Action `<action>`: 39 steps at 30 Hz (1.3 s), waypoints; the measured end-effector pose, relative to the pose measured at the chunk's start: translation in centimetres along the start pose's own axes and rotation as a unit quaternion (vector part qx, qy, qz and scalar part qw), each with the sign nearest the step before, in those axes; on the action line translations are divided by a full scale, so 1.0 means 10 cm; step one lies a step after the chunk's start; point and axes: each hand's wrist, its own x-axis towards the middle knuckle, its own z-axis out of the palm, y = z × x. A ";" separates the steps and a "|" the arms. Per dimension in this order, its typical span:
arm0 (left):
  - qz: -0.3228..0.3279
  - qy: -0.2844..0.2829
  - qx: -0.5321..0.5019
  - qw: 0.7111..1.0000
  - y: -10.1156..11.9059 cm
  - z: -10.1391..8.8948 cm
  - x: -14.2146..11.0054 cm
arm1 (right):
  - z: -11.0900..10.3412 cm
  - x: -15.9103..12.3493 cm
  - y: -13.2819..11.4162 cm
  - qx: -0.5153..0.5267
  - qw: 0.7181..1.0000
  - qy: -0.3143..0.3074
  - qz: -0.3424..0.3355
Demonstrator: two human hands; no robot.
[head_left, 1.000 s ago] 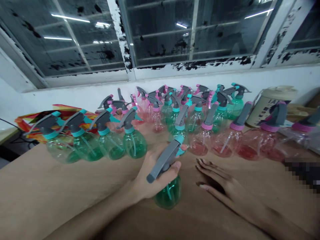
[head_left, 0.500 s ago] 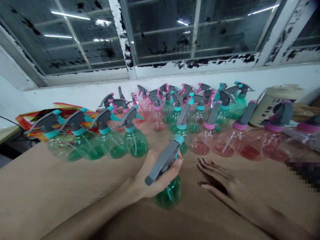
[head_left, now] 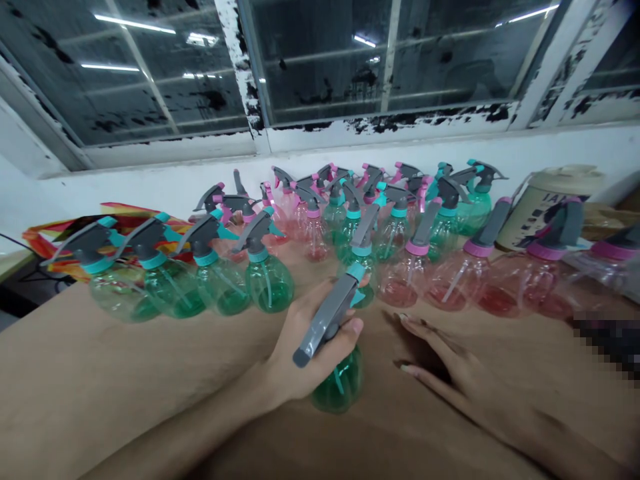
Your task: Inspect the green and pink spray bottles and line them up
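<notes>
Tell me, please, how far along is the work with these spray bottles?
Apparently done: the round green plastic bottles with turquoise collars and round pink plastic bottles with pink collars stand with grey trigger heads on. In hand: the left hand grips one round green plastic spray bottle, head also on; the open right hand seems empty. Left: perhaps only this bottle; I see none clearly without its head.

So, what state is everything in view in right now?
Held green spray bottle: upright, sprayer on
Left hand: closed on it
Right hand: empty, fingers spread
Four green spray bottles, left: upright, part-filled
Front pink spray bottles: sprayers on, part-filled
Cream canister: lid on
Orange-yellow wrapping: crumpled
</notes>
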 end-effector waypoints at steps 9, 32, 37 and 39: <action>0.011 0.000 0.014 1.000 0.01 0.00 0.01 | -0.05 0.01 -0.05 -0.007 1.000 0.001 0.010; 0.034 -0.005 0.030 0.999 0.04 -0.03 0.02 | -0.07 0.06 -0.07 -0.007 0.999 -0.017 -0.037; 0.024 -0.006 0.033 0.999 0.05 -0.02 0.02 | -0.08 0.06 -0.09 -0.011 0.999 -0.024 -0.032; 0.029 -0.005 0.025 0.999 0.03 -0.01 0.03 | -0.07 0.06 -0.09 -0.009 0.999 -0.026 -0.032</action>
